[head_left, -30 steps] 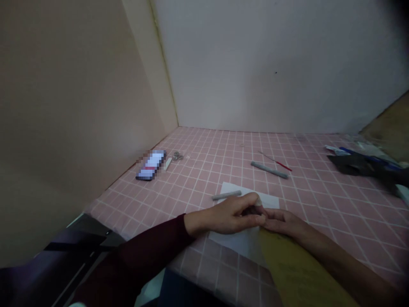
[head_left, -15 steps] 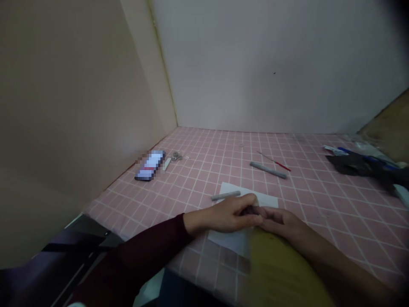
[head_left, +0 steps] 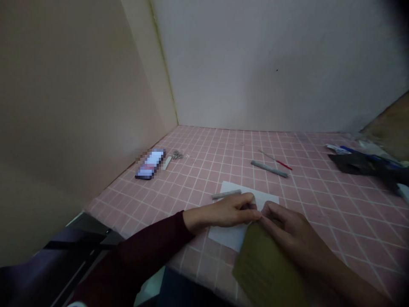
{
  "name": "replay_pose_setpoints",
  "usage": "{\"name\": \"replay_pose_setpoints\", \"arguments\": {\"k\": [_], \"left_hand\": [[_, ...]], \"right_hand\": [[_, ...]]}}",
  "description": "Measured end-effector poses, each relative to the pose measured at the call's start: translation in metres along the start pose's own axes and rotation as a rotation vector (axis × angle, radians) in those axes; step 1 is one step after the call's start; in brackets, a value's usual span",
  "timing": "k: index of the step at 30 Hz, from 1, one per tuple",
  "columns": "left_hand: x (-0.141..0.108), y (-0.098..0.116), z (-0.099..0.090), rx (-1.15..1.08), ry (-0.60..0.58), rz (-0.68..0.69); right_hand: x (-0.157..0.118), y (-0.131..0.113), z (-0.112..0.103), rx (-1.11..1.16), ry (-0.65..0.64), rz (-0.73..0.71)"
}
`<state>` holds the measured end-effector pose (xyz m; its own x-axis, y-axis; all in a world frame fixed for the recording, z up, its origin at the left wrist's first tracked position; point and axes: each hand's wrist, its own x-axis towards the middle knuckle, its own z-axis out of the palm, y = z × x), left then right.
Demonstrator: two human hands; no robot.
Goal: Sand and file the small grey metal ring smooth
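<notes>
My right hand is closed, its thumb pressed on the upper edge of a yellow-brown sheet with faint print on it. The sheet hangs down towards me over the table's front edge. My left hand is closed in a pinch. Its thumb tip meets my right thumb at the sheet's top corner, and what its fingers hold is hidden. Under my hands lies a white paper, with a short grey stick on its far left part.
Beyond my hands lie a longer grey stick and a thin red-handled tool. A phone, a small white strip and a small metallic clump rest at the left. Dark sheets and other items are heaped at the right.
My right hand's fingers have drawn slightly apart from my left hand. The yellow-brown sheet has tilted, its lower left corner swinging left.
</notes>
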<state>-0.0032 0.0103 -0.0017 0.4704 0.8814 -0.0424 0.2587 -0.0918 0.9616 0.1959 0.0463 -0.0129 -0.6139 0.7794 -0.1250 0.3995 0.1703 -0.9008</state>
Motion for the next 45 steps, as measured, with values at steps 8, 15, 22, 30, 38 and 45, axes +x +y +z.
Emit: {"name": "replay_pose_setpoints", "arguments": {"k": [8, 15, 22, 30, 38, 45], "left_hand": [[-0.003, 0.003, 0.002, 0.15, 0.065, 0.166], [-0.002, 0.001, 0.002, 0.023, 0.031, 0.059], [-0.002, 0.002, 0.002, -0.036, 0.022, 0.099], [-0.001, 0.002, 0.005, 0.182, 0.066, 0.181], [0.01, -0.01, 0.011, 0.169, 0.095, 0.095], [0.017, -0.016, 0.017, -0.077, 0.139, -0.029]], "right_hand": [[0.003, 0.004, 0.001, 0.397, -0.246, 0.226], [0.002, -0.001, 0.001, 0.169, -0.07, 0.11], [0.0, -0.002, 0.0, 0.2, -0.108, 0.104], [0.004, 0.004, -0.004, 0.309, -0.243, 0.161], [0.006, 0.008, -0.006, 0.059, 0.014, -0.042], [0.001, 0.007, -0.007, -0.168, 0.11, -0.206]]}}
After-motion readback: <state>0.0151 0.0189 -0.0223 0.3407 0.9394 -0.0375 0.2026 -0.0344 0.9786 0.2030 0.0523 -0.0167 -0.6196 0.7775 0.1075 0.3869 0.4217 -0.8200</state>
